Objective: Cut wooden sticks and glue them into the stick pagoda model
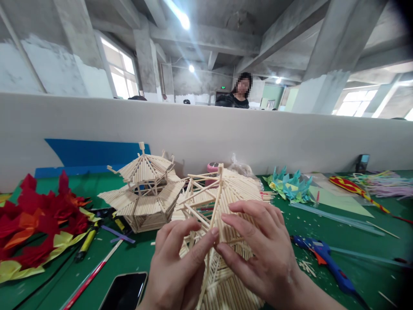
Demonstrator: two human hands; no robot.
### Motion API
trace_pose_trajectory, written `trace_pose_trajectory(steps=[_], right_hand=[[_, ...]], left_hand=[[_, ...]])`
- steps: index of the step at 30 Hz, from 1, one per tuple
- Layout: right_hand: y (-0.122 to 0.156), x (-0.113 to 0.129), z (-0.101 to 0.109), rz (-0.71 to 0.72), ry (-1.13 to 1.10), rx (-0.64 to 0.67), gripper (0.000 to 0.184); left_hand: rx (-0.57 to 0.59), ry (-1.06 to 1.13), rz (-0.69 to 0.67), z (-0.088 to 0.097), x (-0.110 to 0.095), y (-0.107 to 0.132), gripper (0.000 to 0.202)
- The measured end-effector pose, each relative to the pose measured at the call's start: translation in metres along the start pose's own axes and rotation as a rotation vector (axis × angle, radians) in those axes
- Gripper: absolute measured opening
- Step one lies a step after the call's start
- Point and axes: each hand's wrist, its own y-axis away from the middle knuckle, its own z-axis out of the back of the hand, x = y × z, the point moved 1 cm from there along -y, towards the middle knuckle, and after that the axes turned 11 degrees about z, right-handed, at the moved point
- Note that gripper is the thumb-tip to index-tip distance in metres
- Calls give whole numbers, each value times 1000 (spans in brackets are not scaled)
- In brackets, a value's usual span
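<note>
Before me stands a pavilion model (232, 189) built of thin wooden sticks, its near roof partly covered with slats and partly bare frame. My left hand (183, 254) grips the model's roof frame, its thumb tip against a sloping beam and its index finger curled over the left side. A short wooden stick (221, 228) lies along the roof between the index finger and thumb of my right hand (261, 245); the other right fingers spread over the slats. Behind on the left is a second stick pavilion (145, 189) with two roof tiers. My hands hide part of the lower frame.
A blue glue gun (322, 254) lies at right near stick scraps. Teal paper flowers (288, 183) and translucent glue sticks (335, 218) are behind it. At left are red paper shapes (48, 215), a yellow-black cutter (87, 243) and a phone (124, 292). A person (240, 92) is beyond the white partition (180, 125).
</note>
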Motion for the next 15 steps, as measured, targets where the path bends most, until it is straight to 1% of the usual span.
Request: trace_pose_trajectory(steps=[2,4,6,8,11,13,15], right_hand=[[1,0,0,1,2,-7,28],[2,0,0,4,5,-12,29],[2,0,0,5,5,-7,29],[2,0,0,7,2,1,30],[2,0,0,9,-4,17,32],[2,0,1,8,-3,21,32],[2,0,1,10,3,16,32]], left_hand=[[11,-21,-38,0,2,0,45],[18,-21,-31,1,2,1,46],[32,24,12,2,0,1,47],[41,121,84,5,-2,1,47],[26,254,195,9,-3,-1,43],[19,281,216,10,-4,-2,41],[24,285,210,8,-5,-2,40]])
